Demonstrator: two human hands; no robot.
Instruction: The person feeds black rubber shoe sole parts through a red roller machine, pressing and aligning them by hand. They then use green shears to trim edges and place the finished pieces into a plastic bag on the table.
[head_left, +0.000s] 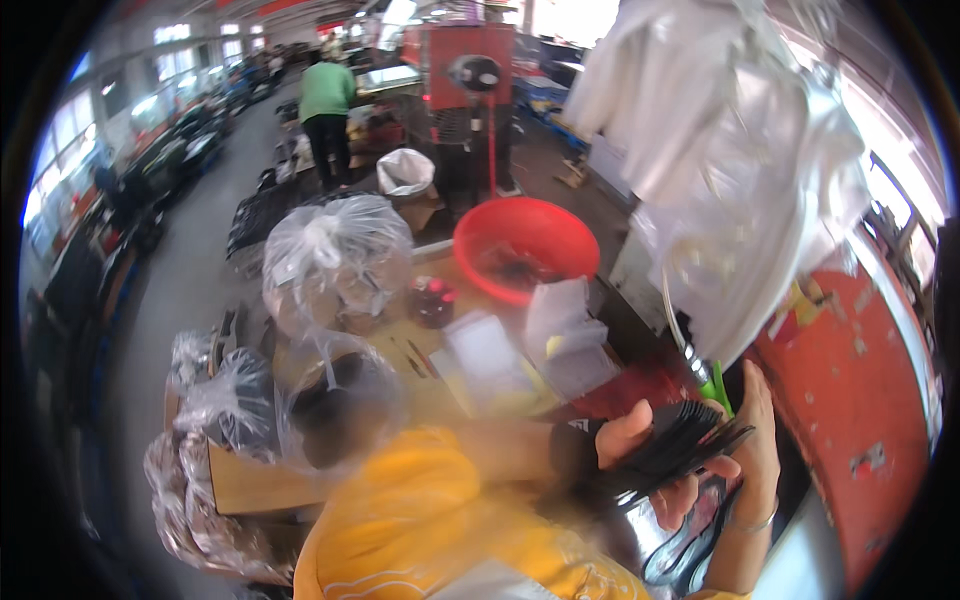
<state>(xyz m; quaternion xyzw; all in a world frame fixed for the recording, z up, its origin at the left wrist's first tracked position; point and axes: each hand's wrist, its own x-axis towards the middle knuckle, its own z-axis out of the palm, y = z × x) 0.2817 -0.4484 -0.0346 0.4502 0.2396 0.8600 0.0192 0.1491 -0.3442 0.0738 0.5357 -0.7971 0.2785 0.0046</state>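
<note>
A thick stack of thin black flat pieces [665, 450] is gripped in my left hand [625, 437], thumb on top and fingers curled beneath. My left arm, in a yellow sleeve, reaches across to the right with a black band near the wrist. Beside the stack's right end, my right hand [758, 440] stands upright with its fingers straight and its palm facing the pieces; a bracelet circles that wrist. Whether the palm presses on them is hard to see. Under the hands lie dark curved pieces with pale outlines [685, 545], partly covered. A bright green clip-like thing [717, 390] shows behind the stack.
Clear plastic bags [765, 170] hang at the upper right above a worn red surface [850, 400]. On the table are a red basin [525, 250], white papers [485, 350] and filled clear bags [340, 260]. A person in green [326, 95] stands farther back.
</note>
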